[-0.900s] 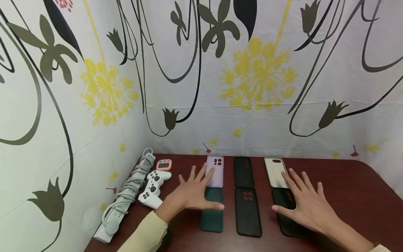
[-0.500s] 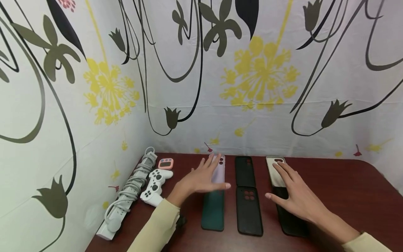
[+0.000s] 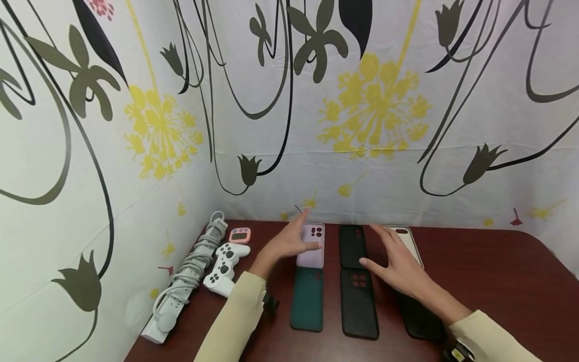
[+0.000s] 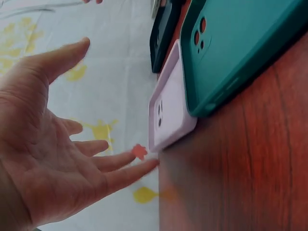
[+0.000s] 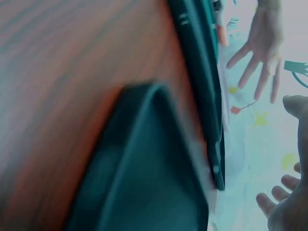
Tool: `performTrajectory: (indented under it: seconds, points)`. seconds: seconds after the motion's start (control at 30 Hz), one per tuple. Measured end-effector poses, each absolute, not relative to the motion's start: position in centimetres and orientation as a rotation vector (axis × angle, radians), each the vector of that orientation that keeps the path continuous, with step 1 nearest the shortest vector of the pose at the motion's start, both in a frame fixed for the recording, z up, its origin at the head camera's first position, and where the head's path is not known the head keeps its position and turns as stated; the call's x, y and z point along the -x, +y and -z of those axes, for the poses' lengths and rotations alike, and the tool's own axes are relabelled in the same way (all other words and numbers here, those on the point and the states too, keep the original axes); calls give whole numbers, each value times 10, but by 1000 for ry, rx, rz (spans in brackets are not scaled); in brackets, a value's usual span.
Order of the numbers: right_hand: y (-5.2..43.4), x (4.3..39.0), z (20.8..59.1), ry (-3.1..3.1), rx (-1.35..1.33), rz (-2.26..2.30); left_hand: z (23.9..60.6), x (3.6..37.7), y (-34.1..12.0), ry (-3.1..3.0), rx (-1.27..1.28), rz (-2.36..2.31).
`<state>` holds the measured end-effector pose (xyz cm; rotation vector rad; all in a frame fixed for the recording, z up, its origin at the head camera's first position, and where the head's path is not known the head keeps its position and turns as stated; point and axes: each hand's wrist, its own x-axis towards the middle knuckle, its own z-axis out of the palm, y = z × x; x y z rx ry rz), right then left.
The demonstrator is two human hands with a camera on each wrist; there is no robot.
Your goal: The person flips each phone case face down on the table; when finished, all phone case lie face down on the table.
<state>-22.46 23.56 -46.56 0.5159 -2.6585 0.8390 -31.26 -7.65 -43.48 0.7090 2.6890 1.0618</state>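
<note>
Several phone cases lie in two rows on the dark wooden table (image 3: 488, 271): a lilac case (image 3: 313, 254), a teal case (image 3: 307, 299), two black cases (image 3: 352, 245) (image 3: 359, 301), a white case (image 3: 410, 240) and another black case (image 3: 418, 317). My left hand (image 3: 294, 239) hovers open at the lilac case's left edge, thumb over it. In the left wrist view the left hand (image 4: 53, 154) is spread, apart from the lilac case (image 4: 168, 106) and the teal case (image 4: 240, 48). My right hand (image 3: 384, 251) hovers open between the far black case and the white one, holding nothing.
A white game controller (image 3: 223, 269), a grey power strip with coiled cable (image 3: 181, 281) and a pink timer (image 3: 239, 235) sit along the left side. Flowered fabric walls close off the left and back. Bare table lies at the right.
Both hands moved away from me toward the far row. My right hand also shifted left, off the right column toward the middle column. The cases have not moved.
</note>
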Motion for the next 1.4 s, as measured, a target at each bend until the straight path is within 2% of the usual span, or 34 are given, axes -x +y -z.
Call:
performTrajectory:
  seconds: [0.23,0.67,0.87,1.03,1.4]
  points:
    - [214,247,465,-2624,-460,-1211,440,328,-83,2656,-563,-1166]
    - [178,283,471,-2578,-160,-1775,451,350,-95,2394,-188,-1457]
    - [161,293,477,-2688,-214,-1729,453,355,-95,2407,-154,-1440]
    - [143,299,476,-2791,-248,-1517,453,358,-93,2425,-130,-1389]
    - [116,308,473,-2926,-142,-1196,455,360,-88,2402,-67,-1376]
